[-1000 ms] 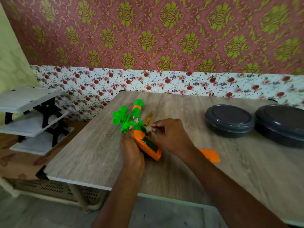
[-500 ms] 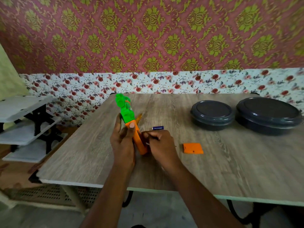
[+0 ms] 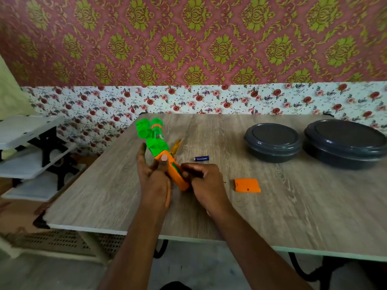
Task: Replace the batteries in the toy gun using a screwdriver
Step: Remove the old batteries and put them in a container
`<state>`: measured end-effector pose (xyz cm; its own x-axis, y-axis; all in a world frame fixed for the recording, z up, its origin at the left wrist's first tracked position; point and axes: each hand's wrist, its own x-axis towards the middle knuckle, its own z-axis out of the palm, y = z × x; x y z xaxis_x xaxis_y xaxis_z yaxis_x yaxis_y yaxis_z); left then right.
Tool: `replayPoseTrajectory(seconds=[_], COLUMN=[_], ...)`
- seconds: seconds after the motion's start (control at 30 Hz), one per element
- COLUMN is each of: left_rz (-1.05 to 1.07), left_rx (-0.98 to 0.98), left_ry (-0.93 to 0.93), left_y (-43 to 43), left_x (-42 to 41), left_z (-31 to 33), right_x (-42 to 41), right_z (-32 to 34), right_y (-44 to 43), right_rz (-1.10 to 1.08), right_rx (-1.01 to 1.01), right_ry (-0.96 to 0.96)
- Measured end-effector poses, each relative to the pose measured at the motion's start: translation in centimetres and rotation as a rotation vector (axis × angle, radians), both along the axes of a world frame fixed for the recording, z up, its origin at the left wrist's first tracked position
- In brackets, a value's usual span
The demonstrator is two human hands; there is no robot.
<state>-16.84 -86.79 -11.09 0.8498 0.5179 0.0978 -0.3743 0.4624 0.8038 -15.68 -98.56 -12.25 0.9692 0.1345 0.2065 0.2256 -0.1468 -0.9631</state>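
The green and orange toy gun (image 3: 156, 143) stands tilted on the table, muzzle pointing away from me. My left hand (image 3: 154, 176) grips its orange handle (image 3: 178, 178) from the left, thumb on top. The battery slot in the handle lies open. My right hand (image 3: 206, 185) presses against that slot with fingers pinched on a small dark piece, seemingly a battery, mostly hidden. A blue battery (image 3: 202, 158) lies loose just behind my right hand. The orange battery cover (image 3: 247, 185) rests on the table to the right. The amber-handled screwdriver (image 3: 176, 146) lies behind the gun.
Two round dark grey lidded containers (image 3: 273, 142) (image 3: 344, 143) sit at the back right of the wooden table (image 3: 293, 216). A white shelf rack (image 3: 27, 147) stands off the table's left edge. The patterned wall runs right behind the table.
The gun went from lying flat to standing on its handle, then tilted a little. My right hand moved onto the open slot. A blue battery lies on the table.
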Motion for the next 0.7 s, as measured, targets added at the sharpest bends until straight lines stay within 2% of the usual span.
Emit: replayPoseTrajectory(seconds=[0.17, 0.3, 0.47, 0.7], left_rz=[-0.037, -0.023, 0.05, 0.158], left_rx=[-0.066, 0.037, 0.301, 0.902], left_ry=[0.034, 0.001, -0.003, 0.018], left_y=[0.0, 0.2, -0.1, -1.0], left_x=[-0.3, -0.3, -1.0, 0.1], left_z=[0.4, 0.2, 0.7, 2.5], right_x=[-0.1, -0.4, -0.8, -0.8], right_z=[-0.3, 0.1, 0.5, 1.8], right_y=[0.0, 0.2, 0.4, 0.0], right_rz=[-0.031, 0.002, 0.066, 0.278], right_rx=[0.015, 0.025, 0.177, 0.705], right_ry=[-0.016, 0.006, 0.12, 0.514])
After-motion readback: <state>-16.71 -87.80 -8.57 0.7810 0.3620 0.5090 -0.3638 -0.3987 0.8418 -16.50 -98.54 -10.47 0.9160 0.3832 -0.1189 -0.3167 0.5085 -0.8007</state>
